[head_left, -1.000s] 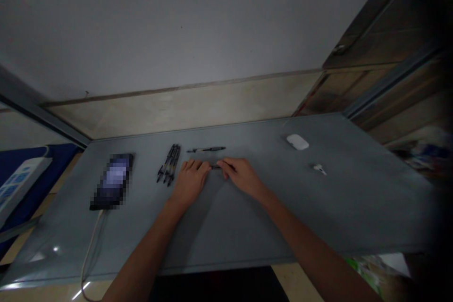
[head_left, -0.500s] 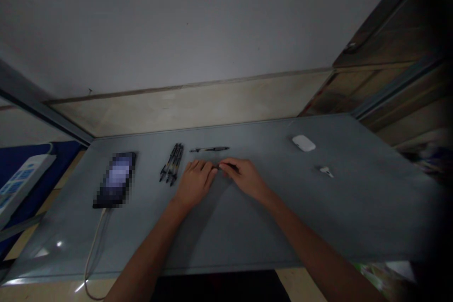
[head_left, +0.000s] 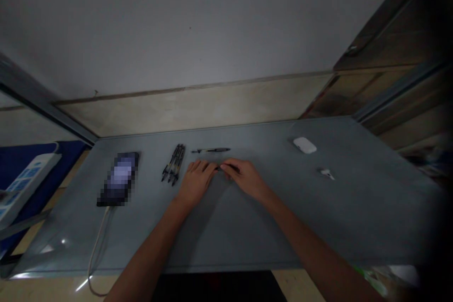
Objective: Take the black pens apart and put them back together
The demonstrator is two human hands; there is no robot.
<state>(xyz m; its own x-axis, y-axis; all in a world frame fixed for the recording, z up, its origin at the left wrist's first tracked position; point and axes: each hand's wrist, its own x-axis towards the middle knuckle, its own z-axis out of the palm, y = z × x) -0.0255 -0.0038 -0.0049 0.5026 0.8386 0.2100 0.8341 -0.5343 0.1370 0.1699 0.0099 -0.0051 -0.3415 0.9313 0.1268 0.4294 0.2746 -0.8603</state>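
My left hand (head_left: 196,184) and my right hand (head_left: 246,178) rest close together at the middle of a grey table (head_left: 255,231). Between their fingertips is a short dark pen-like piece (head_left: 222,168), mostly hidden by my fingers. Just beyond them lies a single black pen (head_left: 211,150). To the left of my left hand, several black pens (head_left: 173,164) lie side by side. Neither hand touches these.
A phone (head_left: 118,179) with a pixelated screen lies at the left, its white cable (head_left: 97,245) running over the table's near edge. A white earbud case (head_left: 305,145) and a white earbud (head_left: 326,174) lie at the right. A power strip (head_left: 26,184) sits beyond the left edge.
My fingertips have drawn closer together around the dark piece. The whole view has shifted slightly, so the table's objects appear a little further right.
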